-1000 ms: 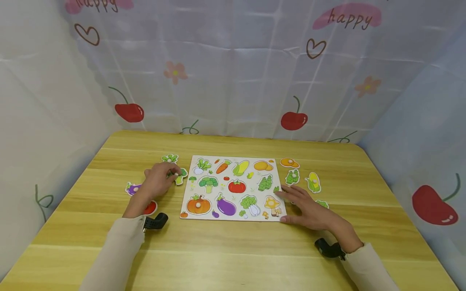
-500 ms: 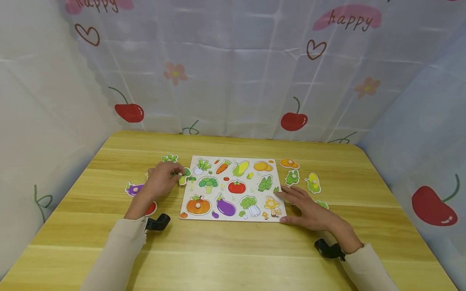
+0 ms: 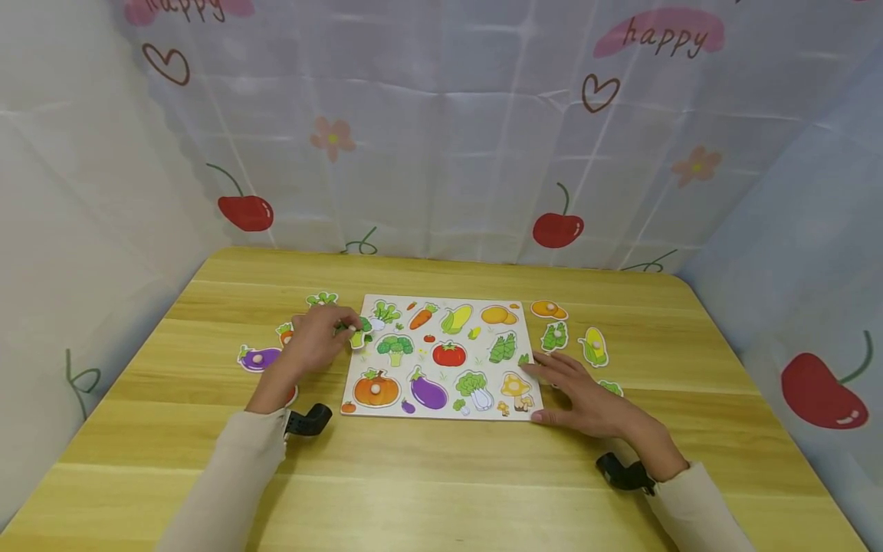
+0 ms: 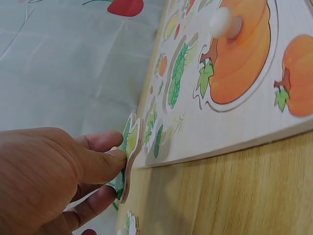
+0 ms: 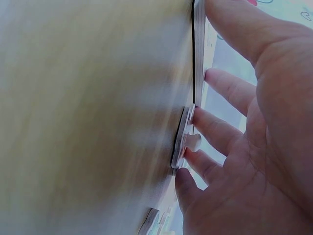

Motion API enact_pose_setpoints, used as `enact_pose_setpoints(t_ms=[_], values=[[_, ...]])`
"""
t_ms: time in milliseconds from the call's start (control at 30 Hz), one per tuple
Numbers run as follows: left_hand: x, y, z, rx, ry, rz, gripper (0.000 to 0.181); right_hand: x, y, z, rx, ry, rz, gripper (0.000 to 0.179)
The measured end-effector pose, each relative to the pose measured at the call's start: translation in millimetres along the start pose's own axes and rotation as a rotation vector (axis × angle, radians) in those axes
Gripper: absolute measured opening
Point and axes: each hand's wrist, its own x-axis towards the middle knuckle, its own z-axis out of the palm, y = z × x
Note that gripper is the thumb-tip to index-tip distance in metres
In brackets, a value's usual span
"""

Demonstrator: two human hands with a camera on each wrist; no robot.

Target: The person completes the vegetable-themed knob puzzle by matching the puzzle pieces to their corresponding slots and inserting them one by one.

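Observation:
My left hand (image 3: 319, 337) pinches a broccoli puzzle piece (image 3: 358, 335) and holds it at the left edge of the wooden vegetable puzzle board (image 3: 414, 368). In the left wrist view the broccoli piece (image 4: 128, 156) stands tilted between thumb and fingers, off the table. A pumpkin piece (image 3: 375, 391) with a round knob sits in the board's lower left. My right hand (image 3: 586, 399) rests with fingers spread on the board's right edge. Under its fingers, in the right wrist view, lies a knobbed piece (image 5: 183, 139) whose picture is hidden.
Left of the board lie an eggplant piece (image 3: 258, 359), a leafy green piece (image 3: 322, 299), a carrot-like piece (image 3: 284, 332) and a mostly covered red piece. To the right lie a potato piece (image 3: 549, 309), a green piece (image 3: 554, 336) and a corn piece (image 3: 594, 346).
My left hand has carried the broccoli piece rightward, from the table beside the board to over its left edge. A carrot-like piece has come into sight behind it. My right hand stays put.

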Motion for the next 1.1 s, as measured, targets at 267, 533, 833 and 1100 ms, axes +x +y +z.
enact_pose_setpoints(t_ms=[267, 533, 833, 1100], values=[[2.5, 4.2, 5.8, 0.009, 0.0, 0.012, 0.015, -0.1, 1, 1, 0.003, 0.003, 0.001, 0.075], [3.0, 13.4, 9.3, -0.019, -0.006, 0.017, 0.014, 0.4, 2, 1, -0.002, -0.003, 0.006, 0.076], [4.8, 28.7, 17.5, -0.041, -0.035, 0.045, 0.014, 0.2, 2, 1, -0.005, 0.002, 0.002, 0.076], [3.4, 36.5, 25.6, -0.042, -0.071, 0.05, 0.013, 0.1, 2, 1, -0.001, 0.001, 0.006, 0.076]])
